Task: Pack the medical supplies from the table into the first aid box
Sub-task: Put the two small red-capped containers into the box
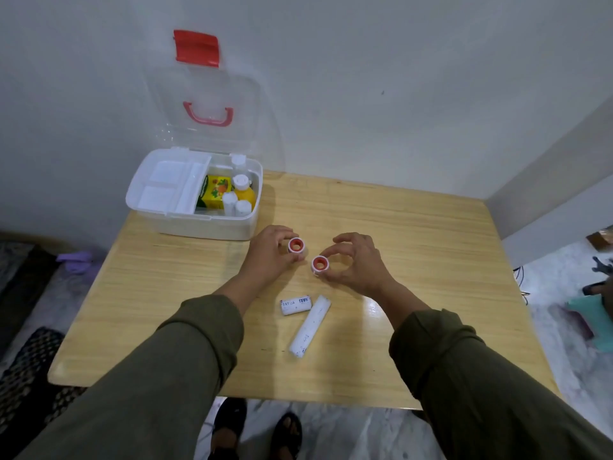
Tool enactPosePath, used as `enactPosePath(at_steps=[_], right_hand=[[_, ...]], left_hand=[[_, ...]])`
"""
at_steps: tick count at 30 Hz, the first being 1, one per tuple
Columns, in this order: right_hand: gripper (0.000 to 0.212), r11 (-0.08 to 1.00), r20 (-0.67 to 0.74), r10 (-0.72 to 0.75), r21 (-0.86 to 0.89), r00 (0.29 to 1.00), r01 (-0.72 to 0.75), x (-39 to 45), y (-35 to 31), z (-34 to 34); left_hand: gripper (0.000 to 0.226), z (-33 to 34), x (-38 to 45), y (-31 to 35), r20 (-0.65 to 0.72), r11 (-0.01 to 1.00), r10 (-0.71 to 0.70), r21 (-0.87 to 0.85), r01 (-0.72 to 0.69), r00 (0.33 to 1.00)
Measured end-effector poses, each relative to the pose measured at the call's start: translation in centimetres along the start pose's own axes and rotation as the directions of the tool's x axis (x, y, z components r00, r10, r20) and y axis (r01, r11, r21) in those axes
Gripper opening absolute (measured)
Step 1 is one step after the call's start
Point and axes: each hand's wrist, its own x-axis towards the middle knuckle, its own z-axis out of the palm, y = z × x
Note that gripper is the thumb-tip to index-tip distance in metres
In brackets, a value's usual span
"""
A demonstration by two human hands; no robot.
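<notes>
The white first aid box (212, 227) stands open at the table's far left, its clear lid (205, 104) leaning back on the wall. Inside are a white tray, a yellow-green carton (215, 190), a yellow bottle (244, 190) and small white bottles. My left hand (270, 252) pinches a small tape roll with a red core (296, 245). My right hand (355, 260) pinches a second such tape roll (320, 263) just to its right. Nearer me lie a short white bandage roll (296, 306) and a long white bandage roll (310, 326).
The wooden table (414, 260) stands against a white wall. Its right half and near left part hold nothing. Feet in dark sandals show below the front edge. Mats lie on the floor at the left, and cloth and clutter at the right.
</notes>
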Motion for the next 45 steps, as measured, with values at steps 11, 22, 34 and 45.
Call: enactPosePath(at_steps=[11,22,34,45], right_hand=[[0.033,0.998,-0.143,-0.049,-0.052,0.989,0.042,0.9,-5.1,-7.7],[0.035,0.984,-0.159,-0.162,-0.102,0.974,0.147,5.0,-15.5,-6.0],[0.035,0.969,-0.144,-0.13,-0.227,0.981,0.095,12.9,-23.8,3.4],[0.035,0.946,-0.099,-0.073,-0.322,0.992,0.037,16.6,-25.2,8.5]], left_hand=[[0.046,-4.3,-0.3,6.1,-0.015,0.984,0.176,-0.013,-0.176,0.984],[0.04,-17.3,0.6,4.3,-0.203,0.972,0.202,0.163,-0.17,0.958],[0.041,-26.7,6.7,-5.3,-0.065,0.946,0.139,0.304,-0.113,0.988],[0.048,-27.0,9.9,-9.1,0.13,0.957,0.108,0.254,-0.139,0.986]])
